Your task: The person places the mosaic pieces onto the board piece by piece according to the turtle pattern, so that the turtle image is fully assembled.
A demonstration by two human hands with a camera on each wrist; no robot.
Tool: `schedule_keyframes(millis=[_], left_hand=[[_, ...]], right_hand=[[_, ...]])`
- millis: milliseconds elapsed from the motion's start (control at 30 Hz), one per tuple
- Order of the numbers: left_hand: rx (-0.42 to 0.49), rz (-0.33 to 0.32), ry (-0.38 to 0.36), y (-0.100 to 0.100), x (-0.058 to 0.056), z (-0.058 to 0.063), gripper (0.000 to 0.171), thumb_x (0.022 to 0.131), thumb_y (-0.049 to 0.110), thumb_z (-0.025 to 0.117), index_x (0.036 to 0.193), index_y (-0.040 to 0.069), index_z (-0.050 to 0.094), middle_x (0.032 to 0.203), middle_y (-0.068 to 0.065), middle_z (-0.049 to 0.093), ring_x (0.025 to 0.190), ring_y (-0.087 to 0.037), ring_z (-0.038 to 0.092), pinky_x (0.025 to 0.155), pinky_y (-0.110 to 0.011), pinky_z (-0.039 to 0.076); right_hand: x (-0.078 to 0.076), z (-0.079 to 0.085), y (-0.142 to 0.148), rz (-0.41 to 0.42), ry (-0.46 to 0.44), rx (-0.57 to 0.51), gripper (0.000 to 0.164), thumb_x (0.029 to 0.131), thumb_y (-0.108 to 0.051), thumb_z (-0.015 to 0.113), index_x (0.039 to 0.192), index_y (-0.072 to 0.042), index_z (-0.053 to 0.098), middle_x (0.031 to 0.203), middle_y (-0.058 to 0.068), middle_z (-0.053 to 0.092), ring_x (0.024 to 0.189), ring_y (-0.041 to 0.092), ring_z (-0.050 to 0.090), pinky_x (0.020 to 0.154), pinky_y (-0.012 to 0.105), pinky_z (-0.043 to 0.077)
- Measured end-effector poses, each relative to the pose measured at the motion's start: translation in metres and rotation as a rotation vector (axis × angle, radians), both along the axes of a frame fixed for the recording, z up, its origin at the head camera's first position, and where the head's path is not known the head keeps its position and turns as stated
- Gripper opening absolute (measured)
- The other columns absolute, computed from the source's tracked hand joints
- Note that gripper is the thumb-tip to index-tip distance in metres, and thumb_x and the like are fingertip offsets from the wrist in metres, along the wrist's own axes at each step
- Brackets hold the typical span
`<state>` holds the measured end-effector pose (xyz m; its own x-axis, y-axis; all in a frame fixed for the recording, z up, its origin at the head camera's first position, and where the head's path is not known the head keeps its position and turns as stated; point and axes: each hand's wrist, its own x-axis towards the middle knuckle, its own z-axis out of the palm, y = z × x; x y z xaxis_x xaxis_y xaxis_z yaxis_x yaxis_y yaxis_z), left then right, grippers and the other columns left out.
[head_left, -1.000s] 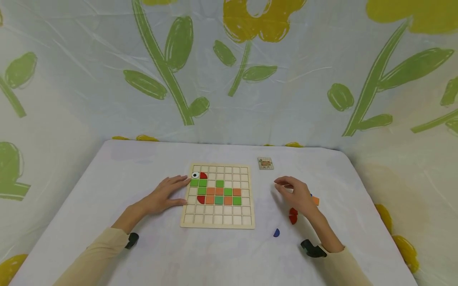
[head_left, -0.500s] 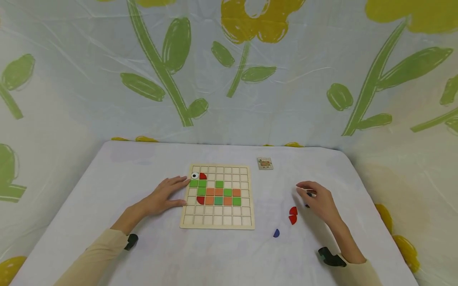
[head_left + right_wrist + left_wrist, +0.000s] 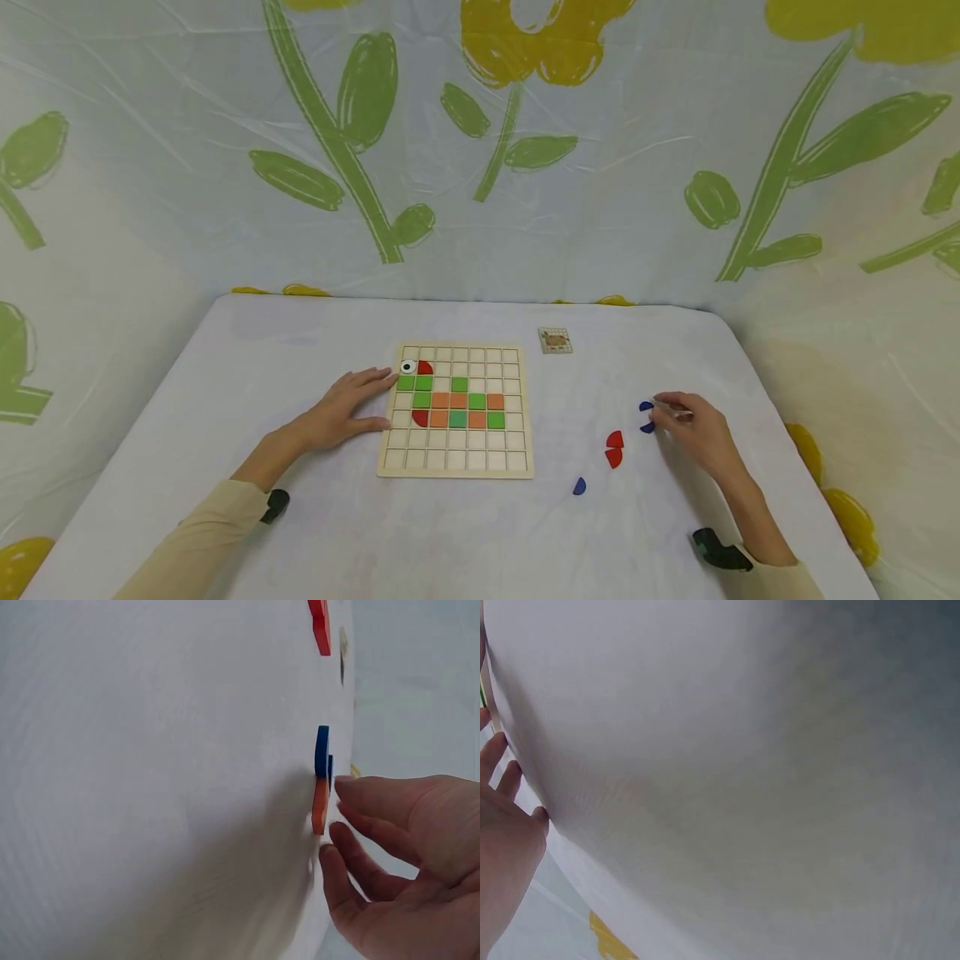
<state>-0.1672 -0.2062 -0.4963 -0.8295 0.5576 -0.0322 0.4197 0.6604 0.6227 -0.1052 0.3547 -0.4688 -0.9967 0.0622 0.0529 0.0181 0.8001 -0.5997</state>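
My left hand rests at the left edge of a wooden grid board, its fingers extended to the frame. Green, orange and red pieces and a round eye piece sit in the board's cells. My right hand is low over the table, right of two blue half-round pieces. In the right wrist view an orange piece lies against a blue piece. The thumb and fingertips are spread around the orange piece, without a visible pinch. In the head view the hand hides the orange piece.
Two red quarter-round pieces lie between the board and my right hand. Nearer to me is another blue half-round piece. A small picture card lies beyond the board's right corner. A flowered cloth hangs behind the table.
My right hand has moved right and toward me, from near the board to beside the blue pieces, which it previously covered partly. My left hand stays at the board's edge.
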Motion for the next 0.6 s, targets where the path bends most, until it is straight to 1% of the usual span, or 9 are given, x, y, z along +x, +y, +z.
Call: schedule_keyframes(millis=[67,100,133,167,200,267,333,467,600], left_hand=[[0.002,-0.005,0.004,0.0,0.0,-0.001,0.08,0.093,0.038,0.076,0.159,0.01,0.04,0.165,-0.014,0.034,0.152,-0.04,0.023,0.121,-0.064,0.014],[0.002,-0.006,0.005,0.0,0.0,-0.001,0.08,0.093,0.037,0.076,0.159,0.009,0.04,0.164,-0.014,0.034,0.152,-0.04,0.023,0.121,-0.063,0.013],[0.002,-0.008,0.007,0.0,0.0,-0.001,0.08,0.093,0.037,0.076,0.159,0.009,0.04,0.164,-0.014,0.034,0.152,-0.04,0.023,0.122,-0.063,0.012],[0.001,-0.008,0.008,0.001,0.0,-0.002,0.08,0.093,0.037,0.076,0.159,0.009,0.04,0.164,-0.014,0.034,0.152,-0.039,0.023,0.122,-0.063,0.011],[0.0,-0.008,0.007,0.001,0.0,-0.002,0.08,0.093,0.037,0.076,0.159,0.009,0.04,0.164,-0.014,0.034,0.152,-0.04,0.023,0.122,-0.063,0.011],[-0.001,-0.004,0.008,0.0,0.0,-0.002,0.08,0.093,0.038,0.076,0.159,0.01,0.04,0.165,-0.014,0.034,0.152,-0.04,0.023,0.121,-0.064,0.012],[-0.001,0.0,0.007,0.0,0.001,-0.001,0.08,0.093,0.038,0.076,0.159,0.01,0.04,0.165,-0.014,0.034,0.152,-0.04,0.023,0.121,-0.064,0.014],[0.0,0.001,0.006,0.0,0.001,-0.001,0.08,0.093,0.037,0.076,0.159,0.01,0.04,0.164,-0.015,0.034,0.152,-0.041,0.023,0.121,-0.064,0.013],[-0.008,-0.002,0.006,0.0,0.001,-0.001,0.08,0.094,0.038,0.076,0.159,0.01,0.039,0.164,-0.014,0.034,0.152,-0.04,0.022,0.122,-0.064,0.008]], right_hand=[[0.001,-0.002,0.003,-0.001,0.006,0.017,0.036,0.099,-0.019,0.072,0.123,0.007,0.067,0.119,0.026,0.065,0.106,0.04,0.063,0.084,0.025,0.055],[0.002,-0.002,0.004,-0.001,0.006,0.024,0.035,0.098,-0.018,0.072,0.122,0.007,0.068,0.117,0.026,0.065,0.104,0.039,0.064,0.081,0.019,0.053],[0.002,-0.003,0.005,-0.001,-0.001,0.023,0.035,0.099,-0.017,0.072,0.122,0.007,0.068,0.117,0.026,0.065,0.103,0.038,0.064,0.081,0.018,0.053],[0.003,-0.003,0.007,0.002,-0.011,0.021,0.034,0.099,-0.017,0.071,0.123,0.007,0.067,0.117,0.026,0.065,0.103,0.039,0.064,0.081,0.02,0.055],[0.003,-0.003,0.008,0.002,-0.024,0.019,0.034,0.1,-0.016,0.07,0.124,0.008,0.067,0.117,0.026,0.065,0.103,0.04,0.064,0.083,0.024,0.057],[0.003,-0.002,0.009,0.005,-0.054,0.012,0.034,0.101,-0.015,0.068,0.126,0.008,0.065,0.12,0.028,0.063,0.105,0.042,0.064,0.087,0.039,0.06],[0.004,-0.001,0.011,0.017,-0.086,0.01,0.036,0.102,-0.017,0.067,0.128,0.007,0.063,0.123,0.03,0.061,0.108,0.045,0.063,0.088,0.053,0.059],[0.004,0.001,0.014,0.034,-0.128,0.013,0.037,0.101,-0.017,0.069,0.13,0.006,0.063,0.124,0.029,0.059,0.108,0.046,0.062,0.087,0.052,0.06],[0.005,0.001,0.015,0.045,-0.12,0.022,0.034,0.099,-0.014,0.07,0.127,0.004,0.064,0.119,0.026,0.063,0.105,0.043,0.064,0.085,0.05,0.06]])
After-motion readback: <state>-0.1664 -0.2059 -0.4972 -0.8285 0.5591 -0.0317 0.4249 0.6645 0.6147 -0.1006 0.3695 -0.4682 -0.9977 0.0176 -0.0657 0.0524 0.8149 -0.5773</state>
